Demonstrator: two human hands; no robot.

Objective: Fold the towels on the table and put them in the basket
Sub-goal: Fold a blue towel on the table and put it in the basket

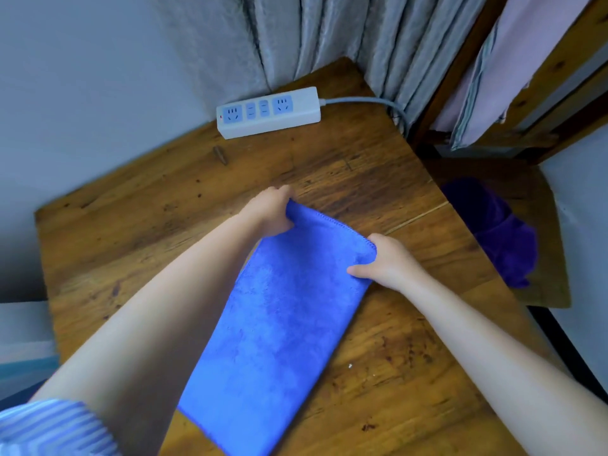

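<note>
While both hands pinch its far corners, blue towel (pixel 279 324) flat

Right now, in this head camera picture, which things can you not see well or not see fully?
- Blue towel: its near end is cut off by the bottom edge.
- Far towel corners: covered by the left hand and right hand.
- Purple cloth right of the table: dark, its container unclear.
- Power strip cable: disappears behind the curtain.
</note>
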